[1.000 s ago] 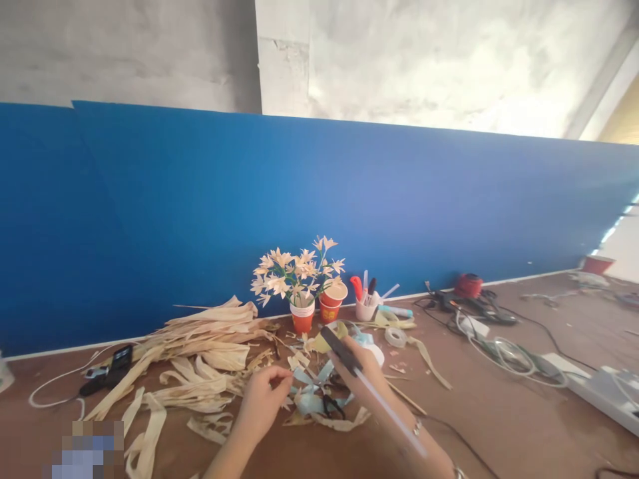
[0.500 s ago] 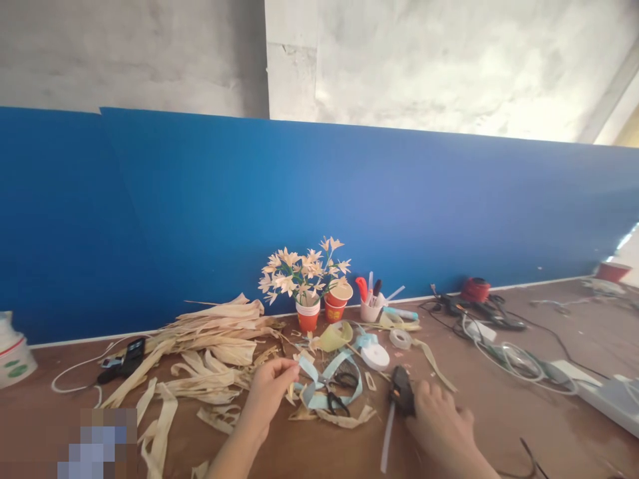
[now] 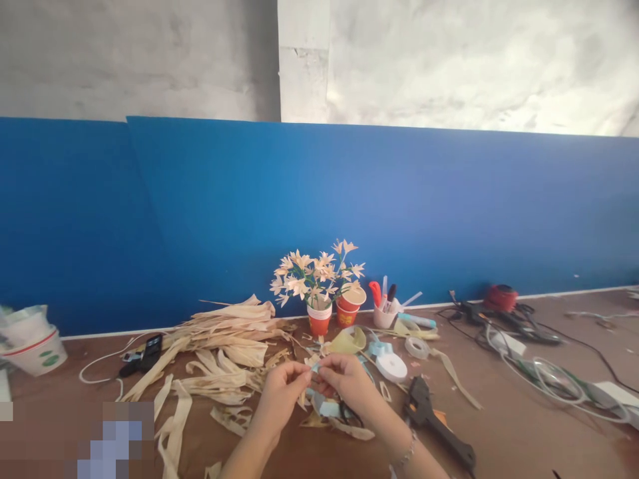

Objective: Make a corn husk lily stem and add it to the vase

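Observation:
My left hand [image 3: 280, 396] and my right hand [image 3: 352, 384] meet over the table with fingertips pinched together. Between them is the end of a light blue ribbon [image 3: 314, 368], mostly covered by the fingers. More of the ribbon [image 3: 327, 406] lies looped on the table below. The black scissors handles [image 3: 353, 416] show partly behind my right hand. A black hot glue gun [image 3: 433, 419] rests on the table beside my right forearm. White ribbon spool [image 3: 391, 367] and clear tape roll [image 3: 417, 347] lie just beyond the hands.
Dried corn husks [image 3: 224, 339] spread over the left side. Cream flowers [image 3: 319, 273] stand in paper cups [image 3: 319, 324] by the blue partition [image 3: 200, 199]. A pen cup [image 3: 384, 316] is beside them. Cables [image 3: 539, 379] run across the right side; a white tub [image 3: 40, 352] is far left.
My right hand has left the glue gun and moved left to join my left hand at the ribbon. The glue gun now lies turned on the table. The view has shifted slightly.

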Demonstrator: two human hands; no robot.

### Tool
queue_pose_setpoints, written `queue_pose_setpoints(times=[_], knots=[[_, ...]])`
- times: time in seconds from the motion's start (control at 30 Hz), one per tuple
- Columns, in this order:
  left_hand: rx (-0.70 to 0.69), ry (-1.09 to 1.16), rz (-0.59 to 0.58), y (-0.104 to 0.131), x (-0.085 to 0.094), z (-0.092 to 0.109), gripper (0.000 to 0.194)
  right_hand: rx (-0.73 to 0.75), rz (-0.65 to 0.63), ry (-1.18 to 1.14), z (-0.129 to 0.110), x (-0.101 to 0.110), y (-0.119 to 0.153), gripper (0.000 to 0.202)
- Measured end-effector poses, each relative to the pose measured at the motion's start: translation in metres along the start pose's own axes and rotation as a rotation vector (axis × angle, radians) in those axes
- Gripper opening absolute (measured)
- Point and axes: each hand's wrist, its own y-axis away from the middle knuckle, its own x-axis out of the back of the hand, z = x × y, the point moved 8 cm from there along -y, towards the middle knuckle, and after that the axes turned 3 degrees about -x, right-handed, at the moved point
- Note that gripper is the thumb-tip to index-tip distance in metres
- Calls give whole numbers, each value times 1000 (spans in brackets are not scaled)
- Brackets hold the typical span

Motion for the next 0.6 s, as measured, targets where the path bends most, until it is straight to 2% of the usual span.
queue_pose_setpoints(times=[0.17, 0.43, 0.5, 0.6], knots=[[-30, -4, 41, 2, 0, 1, 27, 33, 49, -46, 5, 4, 1, 28], [-196, -476, 211, 4, 16, 8, 19, 57, 102, -37, 9, -4, 4, 27], [-233, -579, 231, 6, 16, 13, 19, 57, 112, -37, 11, -4, 4, 26], [-260, -664, 201, 8, 12, 18, 19, 49, 110, -44, 13, -4, 4, 26]])
